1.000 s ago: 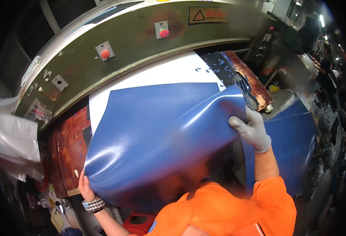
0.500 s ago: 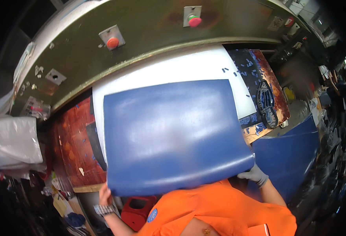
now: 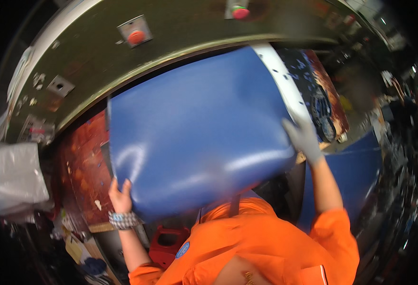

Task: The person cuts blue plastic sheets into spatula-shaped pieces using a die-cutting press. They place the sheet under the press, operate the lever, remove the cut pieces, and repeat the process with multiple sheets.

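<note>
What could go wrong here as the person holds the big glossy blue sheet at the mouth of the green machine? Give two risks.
1. The glossy blue sheet is held only at its edges: the bare left hand grips a lower corner, the grey-gloved right hand the right edge. It might sag or slip.
2. Both hands are close to the green machine opening, so fingers could possibly get pinched.

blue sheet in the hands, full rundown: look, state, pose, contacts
The blue sheet is a large, roughly rectangular piece with rounded corners, smooth and glossy, looking like flexible rubber or plastic. It shows soft highlights and bows slightly rather than lying flat. It is held up over the white bed of the green machine, its far edge at the machine's opening. The left hand, bare with a beaded wristband, grips its near left corner; the right hand, in a grey glove, holds its right edge. Motion blur softens its edges.
</note>
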`<control>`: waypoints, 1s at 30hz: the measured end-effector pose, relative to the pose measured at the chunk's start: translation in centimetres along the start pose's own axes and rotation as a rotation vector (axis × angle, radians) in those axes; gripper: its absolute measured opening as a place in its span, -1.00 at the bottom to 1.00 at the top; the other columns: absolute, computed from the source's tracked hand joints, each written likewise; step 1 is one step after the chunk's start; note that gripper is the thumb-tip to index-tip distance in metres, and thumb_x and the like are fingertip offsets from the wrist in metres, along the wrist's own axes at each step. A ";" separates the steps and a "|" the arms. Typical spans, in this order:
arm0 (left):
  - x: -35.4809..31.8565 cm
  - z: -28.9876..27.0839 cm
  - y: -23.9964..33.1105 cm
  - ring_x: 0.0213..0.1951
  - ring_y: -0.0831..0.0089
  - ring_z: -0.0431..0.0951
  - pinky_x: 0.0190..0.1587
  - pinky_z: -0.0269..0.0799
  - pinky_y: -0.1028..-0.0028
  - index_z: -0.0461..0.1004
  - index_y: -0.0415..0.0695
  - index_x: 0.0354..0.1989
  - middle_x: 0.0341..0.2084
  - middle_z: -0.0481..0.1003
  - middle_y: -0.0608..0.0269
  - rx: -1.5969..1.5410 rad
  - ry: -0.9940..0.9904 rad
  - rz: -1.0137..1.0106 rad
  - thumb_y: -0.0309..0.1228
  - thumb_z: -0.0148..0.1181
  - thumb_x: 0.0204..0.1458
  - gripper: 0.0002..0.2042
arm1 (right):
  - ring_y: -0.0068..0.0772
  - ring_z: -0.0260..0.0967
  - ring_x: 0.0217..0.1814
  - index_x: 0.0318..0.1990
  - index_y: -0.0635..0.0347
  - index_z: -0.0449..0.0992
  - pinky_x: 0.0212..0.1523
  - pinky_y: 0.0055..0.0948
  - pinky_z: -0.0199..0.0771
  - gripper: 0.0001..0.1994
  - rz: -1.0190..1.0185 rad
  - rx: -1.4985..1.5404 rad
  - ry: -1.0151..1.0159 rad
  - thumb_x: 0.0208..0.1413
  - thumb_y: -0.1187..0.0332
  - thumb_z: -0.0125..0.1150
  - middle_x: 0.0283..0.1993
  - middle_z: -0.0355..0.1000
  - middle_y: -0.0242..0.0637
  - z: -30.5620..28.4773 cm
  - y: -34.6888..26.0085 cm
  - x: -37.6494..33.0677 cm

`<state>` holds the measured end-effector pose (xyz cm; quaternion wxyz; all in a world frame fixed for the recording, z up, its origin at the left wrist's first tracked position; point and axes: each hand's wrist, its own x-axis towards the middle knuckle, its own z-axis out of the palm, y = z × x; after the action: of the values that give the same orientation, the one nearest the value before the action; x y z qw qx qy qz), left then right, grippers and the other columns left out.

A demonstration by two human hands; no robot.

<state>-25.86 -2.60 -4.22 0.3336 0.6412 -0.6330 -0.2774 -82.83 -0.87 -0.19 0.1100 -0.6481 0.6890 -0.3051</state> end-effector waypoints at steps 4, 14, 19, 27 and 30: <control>11.1 2.4 -2.7 -0.13 0.42 0.52 0.01 0.43 0.41 0.44 -0.35 0.11 -0.11 0.59 0.10 -0.106 0.205 -0.069 -0.42 0.18 0.23 -0.66 | 0.06 0.40 0.25 0.18 0.33 0.46 0.26 -0.20 0.36 -0.51 0.285 0.182 0.053 0.23 0.15 0.08 0.18 0.43 0.17 7.8 3.4 15.2; -7.9 4.0 -3.7 -0.10 0.09 0.57 0.02 0.46 0.28 0.42 -0.44 -0.07 -0.20 0.55 -0.21 0.248 0.321 -0.113 -0.17 0.07 0.30 -0.57 | 0.09 0.51 -0.02 0.12 0.20 0.49 0.01 -0.10 0.49 -0.39 0.689 0.017 -0.224 0.07 -0.11 0.23 -0.11 0.55 0.04 2.4 3.6 -8.6; -6.2 5.3 2.6 -0.05 0.18 0.54 0.04 0.48 0.32 0.48 -0.23 0.09 -0.06 0.54 -0.07 0.441 0.284 -0.411 -0.05 0.16 0.21 -0.52 | 0.18 0.50 -0.06 -0.01 0.21 0.49 -0.02 0.00 0.47 -0.50 0.404 -0.010 -0.018 0.08 -0.03 0.20 -0.12 0.53 0.10 3.7 3.8 -7.2; 17.4 5.6 -5.5 -0.12 -0.10 0.56 0.02 0.45 0.21 0.36 -0.49 0.06 -0.08 0.52 -0.35 0.203 0.172 -0.101 -0.13 0.09 0.28 -0.47 | 0.20 0.51 -0.06 -0.06 0.29 0.51 0.06 -0.03 0.46 -0.50 0.576 0.212 0.255 0.18 -0.04 0.07 -0.19 0.55 0.16 2.7 4.9 12.7; 11.9 6.8 -8.2 -0.16 -0.12 0.57 -0.02 0.47 0.18 0.45 -0.50 -0.03 -0.17 0.56 -0.31 0.503 0.131 0.083 -0.08 0.22 0.17 -0.44 | 0.13 0.54 -0.05 -0.16 0.38 0.59 0.03 -0.08 0.50 -0.45 0.532 0.179 -0.012 0.05 -0.04 0.11 -0.13 0.54 0.21 2.5 10.0 8.1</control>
<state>-25.50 -15.15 -14.02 0.2148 0.6940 -0.6850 -0.0552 -90.85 -9.57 -5.82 0.2470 -0.4340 0.8046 -0.3213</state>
